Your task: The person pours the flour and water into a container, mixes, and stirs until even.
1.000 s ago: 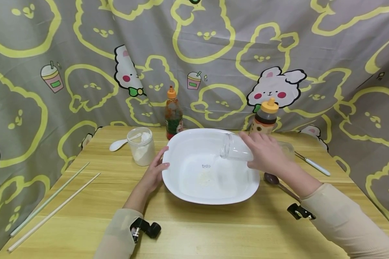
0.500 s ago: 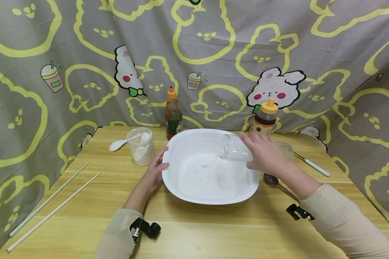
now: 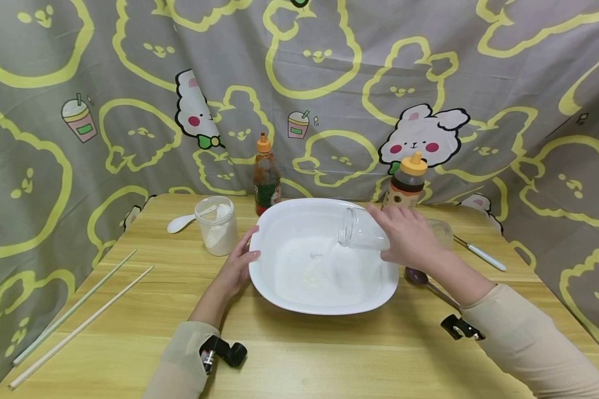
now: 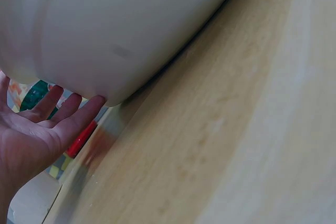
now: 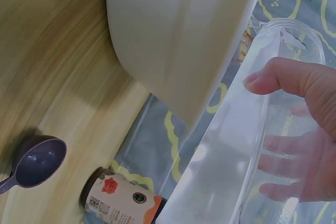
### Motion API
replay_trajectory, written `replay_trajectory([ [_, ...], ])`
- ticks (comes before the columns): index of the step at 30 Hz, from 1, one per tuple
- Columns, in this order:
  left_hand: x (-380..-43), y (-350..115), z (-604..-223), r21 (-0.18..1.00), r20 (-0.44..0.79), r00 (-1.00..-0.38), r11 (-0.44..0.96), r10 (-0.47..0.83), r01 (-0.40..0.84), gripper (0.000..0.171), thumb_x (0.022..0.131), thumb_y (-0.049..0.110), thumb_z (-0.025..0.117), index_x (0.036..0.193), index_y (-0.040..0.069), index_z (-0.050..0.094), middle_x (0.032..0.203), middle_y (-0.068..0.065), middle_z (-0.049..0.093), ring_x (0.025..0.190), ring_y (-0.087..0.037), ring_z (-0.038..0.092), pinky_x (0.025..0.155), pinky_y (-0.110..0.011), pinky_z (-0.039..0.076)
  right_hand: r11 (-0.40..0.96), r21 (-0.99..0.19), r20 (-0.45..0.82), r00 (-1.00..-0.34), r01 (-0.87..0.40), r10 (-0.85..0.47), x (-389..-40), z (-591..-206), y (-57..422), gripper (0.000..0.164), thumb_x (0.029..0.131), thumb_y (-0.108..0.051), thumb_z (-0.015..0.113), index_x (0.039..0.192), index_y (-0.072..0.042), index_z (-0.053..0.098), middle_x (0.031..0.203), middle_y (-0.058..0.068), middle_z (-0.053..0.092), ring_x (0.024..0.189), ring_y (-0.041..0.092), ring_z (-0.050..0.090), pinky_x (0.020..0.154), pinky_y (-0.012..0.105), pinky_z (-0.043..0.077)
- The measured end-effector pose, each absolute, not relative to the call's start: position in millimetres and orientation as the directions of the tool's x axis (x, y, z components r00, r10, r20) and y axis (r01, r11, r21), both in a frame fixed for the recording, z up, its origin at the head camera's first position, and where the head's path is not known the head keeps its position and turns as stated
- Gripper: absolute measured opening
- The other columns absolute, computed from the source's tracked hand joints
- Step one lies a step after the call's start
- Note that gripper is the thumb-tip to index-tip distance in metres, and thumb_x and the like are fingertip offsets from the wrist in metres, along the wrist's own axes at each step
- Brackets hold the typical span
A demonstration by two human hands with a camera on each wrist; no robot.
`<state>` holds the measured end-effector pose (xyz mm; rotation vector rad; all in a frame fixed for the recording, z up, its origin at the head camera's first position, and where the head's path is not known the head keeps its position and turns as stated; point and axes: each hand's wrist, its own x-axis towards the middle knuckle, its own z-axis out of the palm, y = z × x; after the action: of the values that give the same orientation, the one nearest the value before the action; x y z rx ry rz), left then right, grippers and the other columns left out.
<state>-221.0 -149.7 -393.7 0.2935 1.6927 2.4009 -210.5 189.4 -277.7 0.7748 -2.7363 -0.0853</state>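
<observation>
A white basin [image 3: 324,302] with printed lettering on its floor stands mid-table, a pale yellowish patch of something inside. My left hand [image 3: 237,267] holds its left rim; in the left wrist view the fingers [image 4: 86,116] reach under to the outer wall. My right hand [image 3: 411,235] grips a clear glass jar [image 3: 364,228] tipped sideways over the basin, its mouth pointing left. A thin clear stream falls from the mouth. In the right wrist view the thumb [image 5: 278,77] presses the near side of the jar while the other fingers show through the glass.
Left of the basin are a jar of white powder [image 3: 217,230], a white spoon [image 3: 181,223] and two long sticks [image 3: 85,324]. Behind stand a red sauce bottle [image 3: 267,185] and a yellow-capped bottle [image 3: 405,185]. Rightward lie a dark scoop [image 3: 417,276] and a pale-handled utensil [image 3: 485,257].
The clear stream from the jar's mouth shows more plainly than a second ago, and the lettering in the basin looks distorted. Both hands keep nearly the same place.
</observation>
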Motion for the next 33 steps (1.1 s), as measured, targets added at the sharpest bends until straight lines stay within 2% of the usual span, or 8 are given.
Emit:
replay_trajectory([
  [5,-220.3,-149.6,-393.1,0.943,0.053,-0.963,-0.331,0.265,-0.039,0.065,0.08,0.006,0.047,0.138,0.018,0.019,0.134,-0.016,0.022,0.112,-0.039,0.032,0.075,-0.038,0.045,0.851,0.138,0.265,-0.809,-0.506,-0.524,-210.9,-278.1,189.3,0.091,0.053,-0.023,0.079,0.13,-0.012,0.032,0.101,0.019,0.047,0.09,0.037,0.045,0.075,0.054,0.036],
  [14,-223.2,-149.5,-395.8,0.938,0.066,-0.961,-0.344,0.27,-0.032,0.06,0.083,0.002,0.044,0.137,0.017,0.021,0.131,-0.018,0.025,0.1,-0.027,0.044,0.071,-0.034,0.047,0.848,0.123,0.269,-0.805,-0.515,-0.528,-211.4,-279.8,189.4,0.091,0.053,-0.022,0.078,0.13,-0.013,0.031,0.101,0.019,0.046,0.09,0.037,0.045,0.073,0.053,0.036],
  [26,-223.4,-150.2,-395.2,0.938,0.076,-0.959,-0.345,0.273,-0.024,0.063,0.081,0.005,0.046,0.137,0.019,0.021,0.131,-0.019,0.024,0.109,-0.038,0.034,0.072,-0.034,0.046,0.86,0.136,0.271,-0.817,-0.491,-0.509,-212.0,-279.5,191.3,0.093,0.051,-0.024,0.079,0.131,-0.015,0.031,0.108,0.019,0.046,0.093,0.037,0.045,0.076,0.054,0.036],
  [33,-223.5,-149.5,-396.1,0.938,0.069,-0.961,-0.345,0.269,-0.029,0.062,0.082,0.003,0.045,0.137,0.018,0.021,0.132,-0.019,0.024,0.11,-0.041,0.031,0.072,-0.035,0.046,0.857,0.138,0.267,-0.814,-0.497,-0.515,-210.4,-279.1,193.1,0.092,0.051,-0.023,0.079,0.13,-0.014,0.031,0.105,0.02,0.047,0.092,0.038,0.045,0.076,0.055,0.035],
])
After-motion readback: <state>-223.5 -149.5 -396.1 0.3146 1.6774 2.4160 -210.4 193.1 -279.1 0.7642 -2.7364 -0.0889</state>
